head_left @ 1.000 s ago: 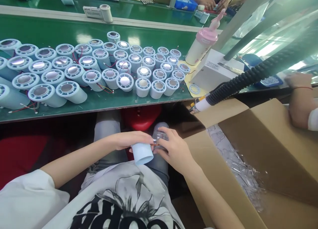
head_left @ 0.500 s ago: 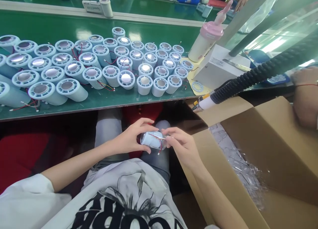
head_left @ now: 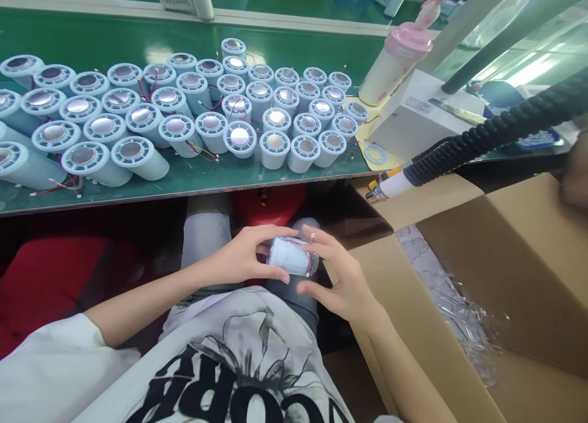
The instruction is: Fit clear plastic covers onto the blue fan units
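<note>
Above my lap, my left hand [head_left: 260, 254] is wrapped round a light blue cylinder [head_left: 289, 256] that lies on its side, with clear plastic round its right end. Thin red wires run along the cylinder, and a small white connector shows by my right fingertips. My right hand [head_left: 333, 267] is at the cylinder's right end, its fingers over the top and its thumb apart below. Its fingertips seem to touch the wires or the plastic; whether they grip anything is unclear. Many similar blue cylinders [head_left: 274, 149] with round metal centres stand or lean on the green table [head_left: 193, 189].
Right of the cylinders stand a white bottle with a pink lid [head_left: 399, 59] and a grey-white box [head_left: 413, 114]. A black corrugated hose [head_left: 496, 132] slants across the right. Below it, an open cardboard box [head_left: 505, 251] holds clear plastic pieces [head_left: 445, 297].
The cylinder has turned, so its wires lie more along the top and right end. My right thumb has moved down, away from the fingers. The whole view has shifted slightly.
</note>
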Demonstrator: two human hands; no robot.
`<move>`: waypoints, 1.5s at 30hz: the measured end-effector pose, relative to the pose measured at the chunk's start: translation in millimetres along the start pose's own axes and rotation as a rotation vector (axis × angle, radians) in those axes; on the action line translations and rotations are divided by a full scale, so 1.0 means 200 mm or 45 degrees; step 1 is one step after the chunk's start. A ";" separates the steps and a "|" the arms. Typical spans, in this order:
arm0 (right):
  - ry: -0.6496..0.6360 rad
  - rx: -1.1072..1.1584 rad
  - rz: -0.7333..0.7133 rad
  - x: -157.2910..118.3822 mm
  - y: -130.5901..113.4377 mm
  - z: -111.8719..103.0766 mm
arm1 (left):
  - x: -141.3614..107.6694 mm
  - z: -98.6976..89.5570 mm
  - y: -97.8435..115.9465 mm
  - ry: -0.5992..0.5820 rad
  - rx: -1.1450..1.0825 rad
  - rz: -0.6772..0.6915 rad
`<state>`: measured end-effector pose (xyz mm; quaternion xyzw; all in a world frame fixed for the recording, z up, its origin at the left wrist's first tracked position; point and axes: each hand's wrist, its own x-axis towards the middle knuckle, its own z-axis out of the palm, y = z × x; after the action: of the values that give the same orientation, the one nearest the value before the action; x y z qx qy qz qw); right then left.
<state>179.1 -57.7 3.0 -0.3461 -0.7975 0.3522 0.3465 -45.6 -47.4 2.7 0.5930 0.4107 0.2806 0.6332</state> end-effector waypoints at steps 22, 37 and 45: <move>-0.033 -0.038 -0.124 -0.01 0.01 -0.02 | -0.02 -0.03 0.01 -0.035 -0.325 -0.156; -0.024 0.015 0.059 -0.02 -0.04 -0.03 | -0.06 -0.05 0.07 -0.175 -0.068 0.037; -0.048 0.284 0.286 -0.03 -0.08 -0.04 | -0.08 -0.06 0.06 -0.163 0.140 0.321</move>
<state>184.1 -67.2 18.3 -0.3858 -0.7162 0.4816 0.3261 -61.6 -52.1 18.2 0.6902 0.3066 0.2965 0.5846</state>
